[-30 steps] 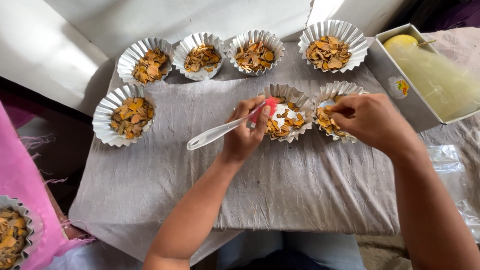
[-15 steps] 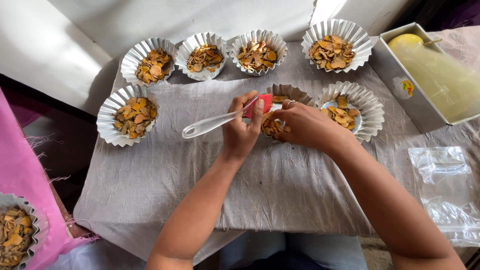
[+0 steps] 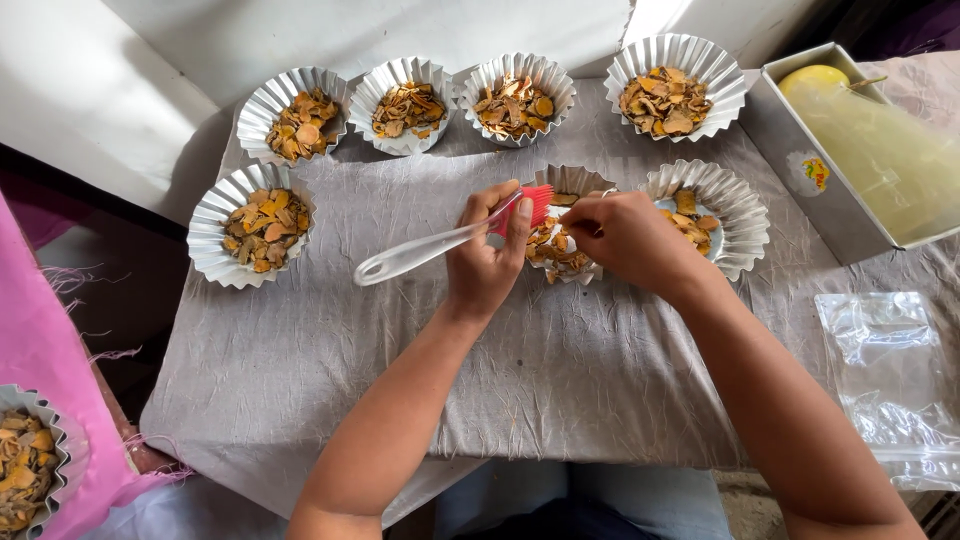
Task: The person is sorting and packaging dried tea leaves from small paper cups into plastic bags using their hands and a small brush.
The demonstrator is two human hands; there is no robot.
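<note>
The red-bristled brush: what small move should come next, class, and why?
Probably lower the brush in the left hand onto the chips in the middle foil cup. Its bristles hover at that cup's rim while the right hand rests on it.

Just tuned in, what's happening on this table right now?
A person works over a grey cloth-covered table. The left hand holds a red-bristled brush with a clear handle. The right hand reaches into the fluted foil cup between the hands, which holds dried orange-brown chips. Six similar filled cups sit around it, a grey box with a pale yellow bag stands at the right, and clear plastic bags lie nearby.
</note>
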